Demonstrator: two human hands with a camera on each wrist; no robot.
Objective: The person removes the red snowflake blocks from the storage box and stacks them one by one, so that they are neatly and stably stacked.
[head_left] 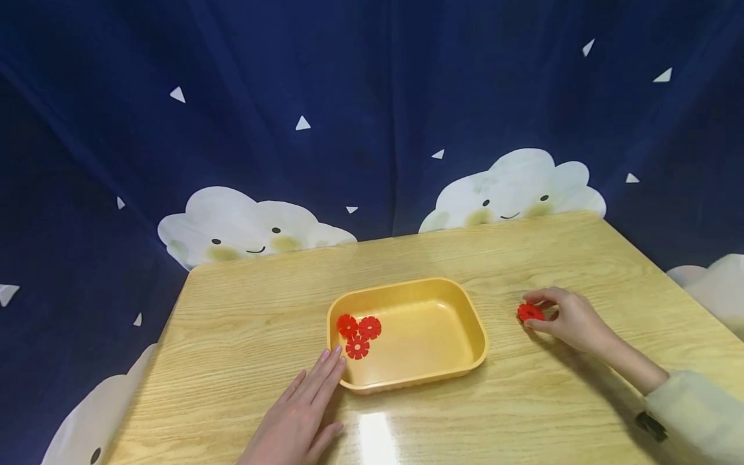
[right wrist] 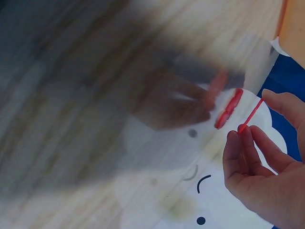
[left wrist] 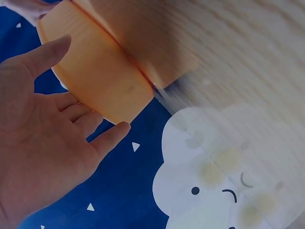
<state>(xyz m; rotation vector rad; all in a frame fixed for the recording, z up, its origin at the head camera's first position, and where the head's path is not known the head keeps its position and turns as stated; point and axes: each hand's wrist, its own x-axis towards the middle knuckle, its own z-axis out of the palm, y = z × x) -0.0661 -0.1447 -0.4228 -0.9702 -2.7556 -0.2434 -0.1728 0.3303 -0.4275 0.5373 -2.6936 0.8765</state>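
Observation:
A shallow yellow-orange tray stands on the table. Inside its left end lie three red flower-shaped notched discs. Against the tray's near left corner rest the straight fingers of my left hand; the left wrist view shows this hand with thumb and fingers spread beside the tray wall. Right of the tray, my right hand pinches a red notched disc between thumb and fingers. In the right wrist view that disc is edge-on, and another red piece lies on the table beside it.
The pale wooden table has a glossy top that reflects the hand and light. A dark blue curtain with white triangles and clouds hangs behind and beside it. A dark object shows by the right sleeve.

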